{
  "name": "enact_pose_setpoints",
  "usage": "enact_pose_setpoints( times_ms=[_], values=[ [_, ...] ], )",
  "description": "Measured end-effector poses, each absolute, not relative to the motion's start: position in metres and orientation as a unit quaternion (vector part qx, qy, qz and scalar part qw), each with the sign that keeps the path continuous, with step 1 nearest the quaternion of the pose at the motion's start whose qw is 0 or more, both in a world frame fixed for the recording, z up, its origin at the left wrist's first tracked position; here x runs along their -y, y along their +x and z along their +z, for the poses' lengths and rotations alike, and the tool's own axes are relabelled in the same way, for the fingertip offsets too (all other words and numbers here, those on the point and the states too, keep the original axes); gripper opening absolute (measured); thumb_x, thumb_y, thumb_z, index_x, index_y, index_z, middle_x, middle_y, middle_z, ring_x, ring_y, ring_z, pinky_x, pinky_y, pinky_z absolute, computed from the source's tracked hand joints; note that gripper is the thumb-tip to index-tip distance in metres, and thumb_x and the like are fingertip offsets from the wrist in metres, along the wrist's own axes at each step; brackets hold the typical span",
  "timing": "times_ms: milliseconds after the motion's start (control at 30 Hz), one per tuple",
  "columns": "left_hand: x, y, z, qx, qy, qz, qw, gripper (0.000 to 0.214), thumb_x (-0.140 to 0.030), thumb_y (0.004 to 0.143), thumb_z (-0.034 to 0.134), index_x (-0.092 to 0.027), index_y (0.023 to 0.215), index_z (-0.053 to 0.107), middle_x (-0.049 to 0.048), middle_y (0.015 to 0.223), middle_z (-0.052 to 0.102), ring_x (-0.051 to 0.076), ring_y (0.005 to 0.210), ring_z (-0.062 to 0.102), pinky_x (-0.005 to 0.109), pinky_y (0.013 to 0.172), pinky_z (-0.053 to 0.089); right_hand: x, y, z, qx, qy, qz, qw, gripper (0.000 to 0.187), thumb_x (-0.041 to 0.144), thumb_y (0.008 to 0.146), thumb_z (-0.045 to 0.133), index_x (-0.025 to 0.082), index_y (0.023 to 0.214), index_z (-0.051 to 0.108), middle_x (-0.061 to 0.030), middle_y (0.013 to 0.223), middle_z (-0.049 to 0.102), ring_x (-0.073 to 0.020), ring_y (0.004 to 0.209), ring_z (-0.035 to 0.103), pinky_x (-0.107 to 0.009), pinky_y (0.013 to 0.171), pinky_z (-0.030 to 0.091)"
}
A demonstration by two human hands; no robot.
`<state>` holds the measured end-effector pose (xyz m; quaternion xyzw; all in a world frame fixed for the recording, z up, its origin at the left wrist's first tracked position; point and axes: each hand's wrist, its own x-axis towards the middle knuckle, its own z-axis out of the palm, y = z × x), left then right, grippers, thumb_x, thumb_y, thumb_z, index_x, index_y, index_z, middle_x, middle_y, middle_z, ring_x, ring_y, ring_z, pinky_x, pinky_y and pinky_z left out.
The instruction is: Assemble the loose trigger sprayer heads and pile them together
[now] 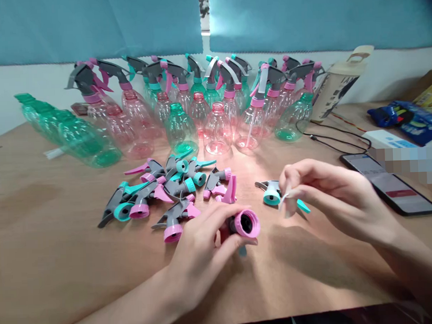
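Observation:
Between the thumb and fingers of my left hand [204, 240] is a grey and pink spray trigger head [248, 224], its ribbed pink collar facing me with the dark inside showing. My right hand [332, 200], apart from it on the right, pinches a thin whitish, see-through tube [284, 200], blurred and seen only in part. Just behind those fingertips lies a grey and turquoise trigger head [271, 197], partly covered by the hand. Beyond my left hand a loose pile of trigger heads [173, 233], pink or turquoise with grey, rests on the table.
Pink and green see-through bottles [218, 133] stand in rows at the back, several with trigger heads fitted. Green bottles [91, 142] line the left. To the right are a phone [390, 184], a black cable [337, 143], a tall cup [337, 89] and a blue packet [413, 122].

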<state>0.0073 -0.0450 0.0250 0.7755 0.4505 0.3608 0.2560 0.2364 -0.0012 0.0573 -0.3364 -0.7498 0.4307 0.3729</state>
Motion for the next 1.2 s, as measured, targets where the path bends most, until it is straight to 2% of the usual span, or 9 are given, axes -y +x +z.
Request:
enact_pose_setpoints(
  times_ms=[100, 200, 267, 367, 467, 633, 867, 1000, 1200],
  values=[
    [0.047, 0.010, 0.024, -0.441, 0.780, 0.361, 0.259, 0.021, -0.019, 0.085, 0.066, -0.025, 0.106, 0.062, -0.0026, 0.085, 0.066, 0.012, 0.066, 0.055, 0.023, 0.064, 0.046, 0.001, 0.229, 0.051, 0.754, -0.314, 0.456, 0.353, 0.014, 0.029, 0.094, 0.054, 0.019, 0.087, 0.059, -0.0012, 0.075, 0.062, -0.0102, 0.058, 0.060, -0.019, 0.047, 0.052],
    [0.050, 0.012, 0.021, -0.446, 0.784, 0.351, 0.252, 0.022, -0.019, 0.086, 0.066, -0.024, 0.107, 0.062, -0.0015, 0.087, 0.065, 0.012, 0.063, 0.053, 0.023, 0.062, 0.045, 0.003, 0.220, 0.047, 0.813, -0.293, 0.365, 0.346, 0.011, 0.022, 0.093, 0.054, 0.019, 0.083, 0.057, 0.0019, 0.072, 0.061, -0.0064, 0.053, 0.054, -0.016, 0.047, 0.047],
    [0.052, 0.014, 0.018, -0.439, 0.788, 0.351, 0.251, 0.021, -0.019, 0.087, 0.064, -0.023, 0.108, 0.061, -0.0009, 0.088, 0.064, 0.012, 0.061, 0.052, 0.023, 0.060, 0.045, 0.003, 0.218, 0.047, 0.843, -0.272, 0.320, 0.337, 0.010, 0.016, 0.093, 0.054, 0.020, 0.084, 0.056, 0.0024, 0.074, 0.062, -0.0063, 0.057, 0.055, -0.016, 0.052, 0.047],
    [0.052, 0.014, 0.016, -0.440, 0.788, 0.356, 0.244, 0.022, -0.018, 0.087, 0.063, -0.022, 0.109, 0.060, -0.0005, 0.087, 0.064, 0.012, 0.060, 0.051, 0.023, 0.059, 0.045, 0.004, 0.218, 0.050, 0.857, -0.258, 0.333, 0.297, 0.005, 0.016, 0.092, 0.054, 0.021, 0.090, 0.056, 0.0009, 0.081, 0.065, -0.0086, 0.067, 0.059, -0.020, 0.060, 0.048],
    [0.050, 0.012, 0.015, -0.441, 0.792, 0.353, 0.232, 0.024, -0.014, 0.088, 0.061, -0.022, 0.111, 0.060, 0.0001, 0.088, 0.064, 0.012, 0.061, 0.051, 0.023, 0.060, 0.045, 0.004, 0.218, 0.052, 0.863, -0.265, 0.347, 0.254, 0.005, 0.023, 0.088, 0.062, 0.020, 0.086, 0.058, -0.0002, 0.081, 0.065, -0.0114, 0.072, 0.059, -0.023, 0.065, 0.048],
    [0.051, 0.012, 0.013, -0.427, 0.803, 0.352, 0.220, 0.024, -0.016, 0.090, 0.058, -0.020, 0.113, 0.058, 0.0011, 0.090, 0.064, 0.012, 0.061, 0.052, 0.023, 0.059, 0.046, 0.004, 0.216, 0.049, 0.855, -0.273, 0.350, 0.268, 0.007, 0.018, 0.086, 0.064, 0.019, 0.081, 0.058, 0.0019, 0.076, 0.064, -0.0095, 0.067, 0.056, -0.021, 0.061, 0.045],
    [0.050, 0.012, 0.016, -0.439, 0.795, 0.349, 0.232, 0.025, -0.011, 0.088, 0.058, -0.020, 0.110, 0.059, 0.0009, 0.092, 0.064, 0.013, 0.069, 0.054, 0.024, 0.068, 0.046, 0.002, 0.219, 0.050, 0.797, -0.295, 0.454, 0.266, 0.009, 0.021, 0.089, 0.061, 0.019, 0.097, 0.064, -0.0008, 0.087, 0.067, -0.0111, 0.076, 0.060, -0.022, 0.066, 0.048],
    [0.051, 0.012, 0.016, -0.441, 0.779, 0.359, 0.265, 0.025, -0.013, 0.088, 0.061, -0.022, 0.111, 0.058, -0.0002, 0.096, 0.063, 0.013, 0.075, 0.055, 0.023, 0.072, 0.045, 0.004, 0.222, 0.055, 0.793, -0.281, 0.461, 0.280, 0.012, 0.019, 0.093, 0.055, 0.021, 0.092, 0.067, -0.0001, 0.088, 0.065, -0.0105, 0.081, 0.058, -0.022, 0.073, 0.046],
    [0.051, 0.013, 0.013, -0.435, 0.767, 0.371, 0.292, 0.026, -0.010, 0.089, 0.058, -0.023, 0.111, 0.057, -0.0012, 0.093, 0.062, 0.013, 0.077, 0.055, 0.023, 0.072, 0.045, 0.007, 0.220, 0.054, 0.668, -0.304, 0.605, 0.309, 0.011, 0.024, 0.095, 0.054, 0.020, 0.090, 0.063, 0.0035, 0.075, 0.061, -0.0066, 0.064, 0.058, -0.018, 0.062, 0.049]
  ],
)
